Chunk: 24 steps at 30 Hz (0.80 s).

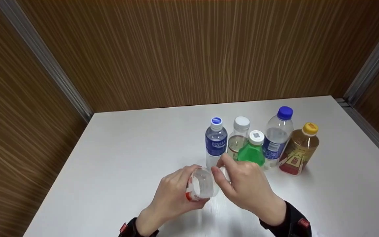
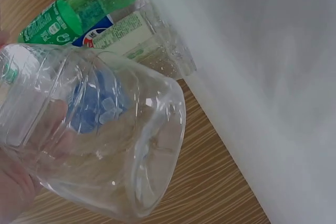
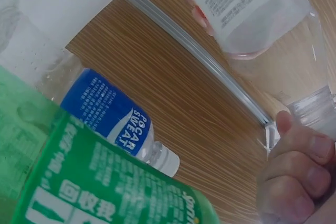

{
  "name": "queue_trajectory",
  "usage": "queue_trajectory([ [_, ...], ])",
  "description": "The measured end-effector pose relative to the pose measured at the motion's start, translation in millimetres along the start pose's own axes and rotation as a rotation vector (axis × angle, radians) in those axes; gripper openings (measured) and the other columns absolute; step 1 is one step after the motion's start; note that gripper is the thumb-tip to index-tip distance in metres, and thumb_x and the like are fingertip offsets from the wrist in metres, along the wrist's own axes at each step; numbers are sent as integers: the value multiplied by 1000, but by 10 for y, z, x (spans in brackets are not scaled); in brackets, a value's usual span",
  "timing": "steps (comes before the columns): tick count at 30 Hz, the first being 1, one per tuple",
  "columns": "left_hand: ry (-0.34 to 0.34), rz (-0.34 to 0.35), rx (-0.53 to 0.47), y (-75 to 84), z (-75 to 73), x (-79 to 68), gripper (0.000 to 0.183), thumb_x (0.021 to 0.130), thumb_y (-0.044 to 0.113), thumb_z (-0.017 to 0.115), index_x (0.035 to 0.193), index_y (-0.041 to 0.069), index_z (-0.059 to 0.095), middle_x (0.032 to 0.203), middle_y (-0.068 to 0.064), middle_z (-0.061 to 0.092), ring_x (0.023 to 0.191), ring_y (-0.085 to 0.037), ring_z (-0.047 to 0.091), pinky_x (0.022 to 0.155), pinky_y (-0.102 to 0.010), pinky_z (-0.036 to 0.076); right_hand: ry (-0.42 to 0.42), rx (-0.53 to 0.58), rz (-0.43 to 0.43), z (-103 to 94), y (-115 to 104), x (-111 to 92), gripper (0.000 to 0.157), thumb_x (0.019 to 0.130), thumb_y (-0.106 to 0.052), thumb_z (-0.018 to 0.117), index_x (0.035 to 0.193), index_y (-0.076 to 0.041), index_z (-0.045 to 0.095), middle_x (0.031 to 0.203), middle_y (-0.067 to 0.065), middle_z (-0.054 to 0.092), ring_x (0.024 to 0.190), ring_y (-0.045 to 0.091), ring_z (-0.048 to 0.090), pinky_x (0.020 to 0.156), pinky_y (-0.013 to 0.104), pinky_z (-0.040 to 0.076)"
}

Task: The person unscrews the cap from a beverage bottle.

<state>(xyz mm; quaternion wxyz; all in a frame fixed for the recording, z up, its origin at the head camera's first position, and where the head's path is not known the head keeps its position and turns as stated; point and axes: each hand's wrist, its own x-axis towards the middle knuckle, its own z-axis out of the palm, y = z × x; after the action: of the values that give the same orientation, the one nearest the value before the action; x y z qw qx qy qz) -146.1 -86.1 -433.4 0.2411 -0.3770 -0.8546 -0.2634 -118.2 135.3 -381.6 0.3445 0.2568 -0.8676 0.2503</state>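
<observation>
My left hand (image 1: 176,191) grips the body of a clear plastic bottle (image 1: 206,182) with a red and white label. The bottle lies tilted above the table, its base towards the head camera in the head view. In the left wrist view the clear bottle (image 2: 152,150) looks empty. My right hand (image 1: 247,184) is at the neck end, thumb and forefinger pinching a white cap (image 1: 225,174). In the right wrist view curled fingers (image 3: 294,177) sit beside the ridged neck (image 3: 315,108); the cap is hidden there.
Behind my right hand stand a Pocari Sweat bottle (image 1: 216,141), a white-capped clear bottle (image 1: 241,126), a green Sprite bottle (image 1: 252,154), a blue-capped bottle (image 1: 275,138) and a yellow-capped brown bottle (image 1: 299,149). They share a white table (image 1: 137,144), with wood-grain panels (image 1: 189,49) around it.
</observation>
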Motion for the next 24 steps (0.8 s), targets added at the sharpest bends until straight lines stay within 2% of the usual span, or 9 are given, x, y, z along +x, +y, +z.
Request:
queue_trajectory([
  [3,18,9,30,-3,22,-2,83,63,42,100,128,10,61,107,0,77,88,-7,72,79,-23,63,-10,-4,35,18,-3,3,12,95,-17,67,90,-13,58,49,-11,37,50,-8,27,51,7,15],
  [8,-13,1,5,1,13,3,82,65,42,99,129,9,61,108,0,77,90,-8,73,79,-24,63,11,-8,36,35,-7,-2,12,88,-10,68,88,-12,57,51,-11,43,49,-4,36,47,11,24],
  [11,-52,-12,-37,2,-10,2,80,66,42,98,130,10,61,108,0,77,90,-8,73,78,-24,63,38,-17,-4,45,-4,-1,12,86,-9,67,86,-12,55,51,-10,45,48,-1,40,47,11,26],
  [18,-160,-50,-144,-22,-56,3,78,71,42,94,134,10,60,111,1,77,91,-7,71,78,-24,62,78,-50,-105,53,14,11,12,84,-9,64,82,-12,52,49,-9,39,46,-2,33,50,8,16],
  [24,-290,-74,-294,-66,-104,6,76,75,41,91,137,11,59,112,2,77,94,-6,70,83,-22,60,101,-33,-223,55,37,22,10,83,-9,61,82,-12,52,48,-10,39,43,0,36,43,12,22],
])
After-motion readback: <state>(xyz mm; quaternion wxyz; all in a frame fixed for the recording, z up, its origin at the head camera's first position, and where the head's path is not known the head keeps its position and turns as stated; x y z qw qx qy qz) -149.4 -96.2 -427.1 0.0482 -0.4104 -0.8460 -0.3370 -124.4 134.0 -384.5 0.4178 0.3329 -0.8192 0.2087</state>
